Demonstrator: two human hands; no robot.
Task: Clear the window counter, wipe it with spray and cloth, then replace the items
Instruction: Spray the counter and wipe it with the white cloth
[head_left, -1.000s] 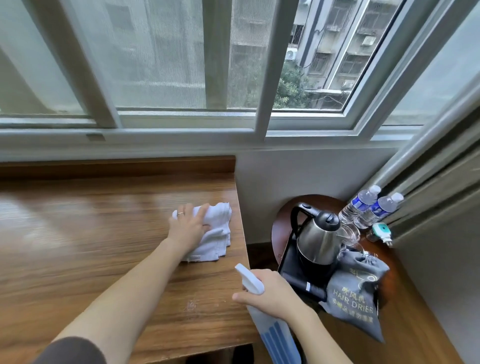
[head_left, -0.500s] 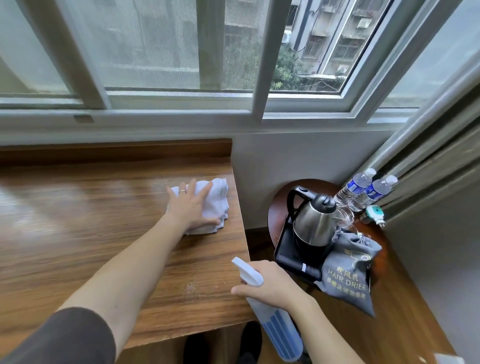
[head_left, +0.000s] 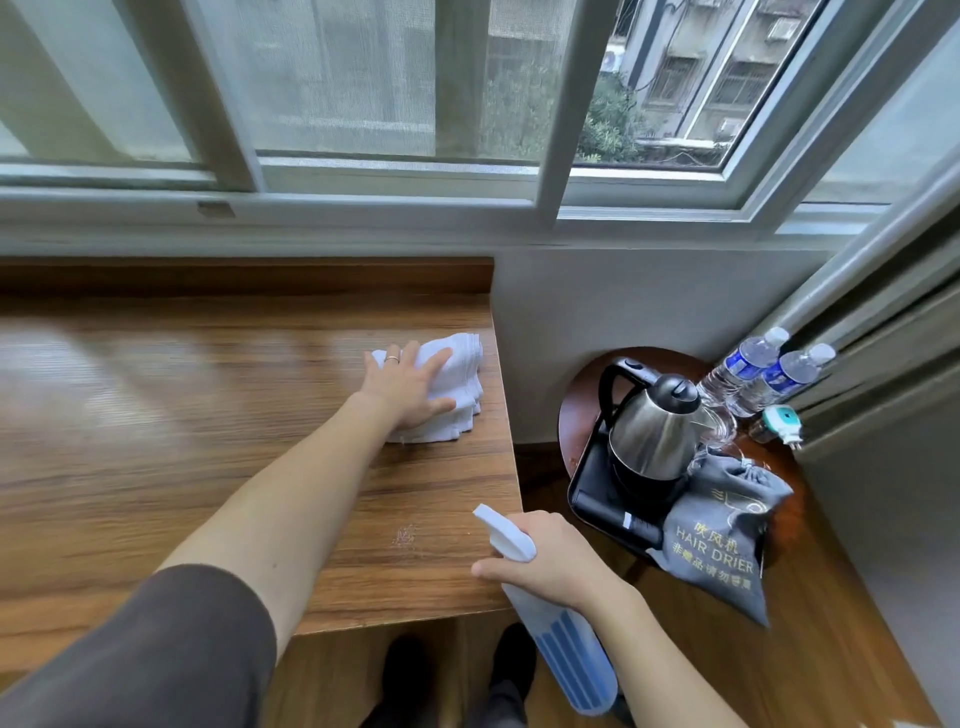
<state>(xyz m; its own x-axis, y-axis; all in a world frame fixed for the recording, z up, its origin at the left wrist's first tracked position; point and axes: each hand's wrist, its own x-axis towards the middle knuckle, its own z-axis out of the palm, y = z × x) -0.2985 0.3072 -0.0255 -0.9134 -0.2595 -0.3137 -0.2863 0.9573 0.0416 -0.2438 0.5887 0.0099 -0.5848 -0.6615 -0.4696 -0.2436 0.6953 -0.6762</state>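
Wide window panes (head_left: 395, 83) with pale frames fill the upper part of the frame, showing buildings and greenery at the upper right. Below them the wooden window counter (head_left: 156, 441) spans the left and centre, its top glossy with reflected light. At the lower right a round dark wooden side table (head_left: 582, 395) holds a steel kettle (head_left: 654, 431) on a black tray (head_left: 597, 493), a grey drawstring bag (head_left: 717, 540) printed "HAIR DRIER", two water bottles (head_left: 763, 369) and a small teal plug-in device (head_left: 779, 421). The spray bottle (head_left: 566, 649), blue with a white nozzle, hangs at the lower centre; the right hand (head_left: 550, 561) curls its fingers round the neck. The white folded cloth (head_left: 452, 384) lies near the counter's right edge, centre frame, under the left hand (head_left: 410, 384), whose fingers are straight and spread, pressing it flat.
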